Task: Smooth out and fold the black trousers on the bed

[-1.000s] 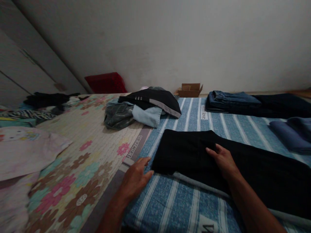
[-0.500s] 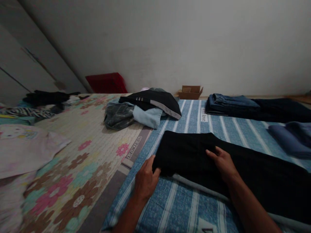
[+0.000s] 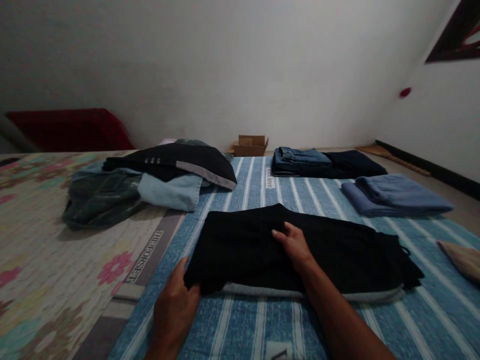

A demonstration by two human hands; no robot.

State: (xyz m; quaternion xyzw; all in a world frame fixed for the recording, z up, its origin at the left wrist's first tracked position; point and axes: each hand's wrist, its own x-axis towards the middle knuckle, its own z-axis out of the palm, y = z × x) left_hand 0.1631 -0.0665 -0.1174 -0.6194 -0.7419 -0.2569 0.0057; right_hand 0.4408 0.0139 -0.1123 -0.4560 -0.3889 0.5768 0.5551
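Black trousers (image 3: 240, 240) with a grey edge strip lie lengthwise on the blue striped sheet, their left end folded over. At the right end the waistband and a small cord loop show. My left hand (image 3: 177, 300) grips the folded left end, thumb under or beside the edge and fingers partly hidden behind it. On top of the trousers, near their middle, my right hand (image 3: 296, 245) has its fingertips curled onto the cloth at the fold's edge, pinching it. The fold's inner layers cannot be seen.
A loose clothes heap (image 3: 168, 170) lies to the left. Folded jeans (image 3: 303, 160) and a blue folded pair (image 3: 399, 195) lie at the far right, with a beige cloth (image 3: 461, 257) nearer. A cardboard box (image 3: 250, 145) stands by the wall. Flowered bedding (image 3: 86, 255) borders the striped sheet.
My view has turned to the right, so the trousers' waistband, the blue folded pair and the beige cloth show more fully. Both hands keep about the same places on the trousers.
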